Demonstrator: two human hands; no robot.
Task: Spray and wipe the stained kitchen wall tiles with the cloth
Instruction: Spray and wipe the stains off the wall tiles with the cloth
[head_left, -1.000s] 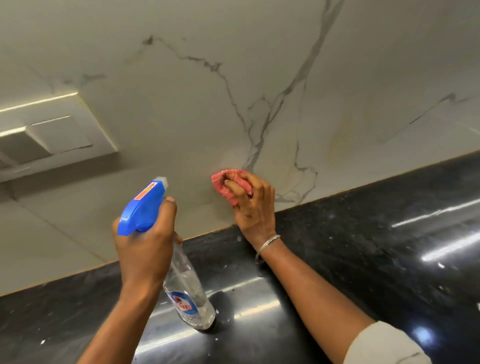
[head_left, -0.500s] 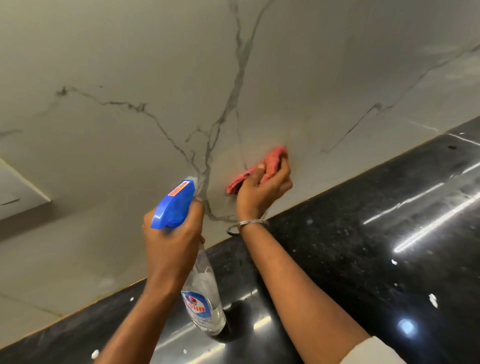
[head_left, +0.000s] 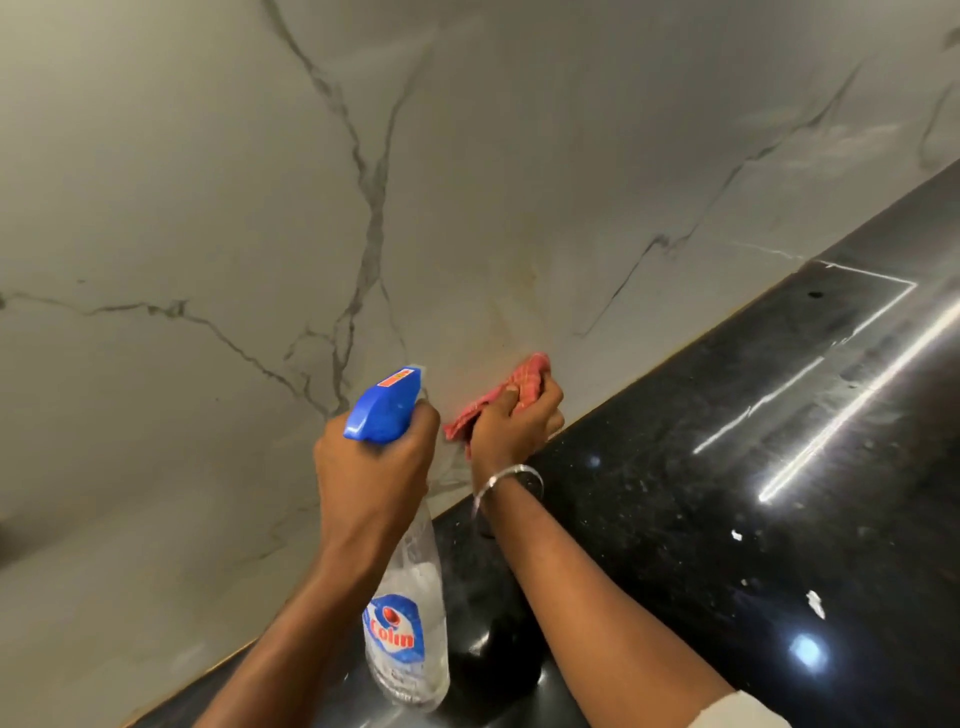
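Pink cloth lower than before, right hand fingers bunching it on tiles — left hand gripping spray bottle

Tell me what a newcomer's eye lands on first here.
First, the bright blue head of the spray bottle, gripped in the left hand at centre. Just right of it, the right hand presses a red checked cloth to the pale veined wall tile, right above the glossy black counter.

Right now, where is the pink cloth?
In the head view, the pink cloth is bunched in the right hand, against the wall just above the black counter.
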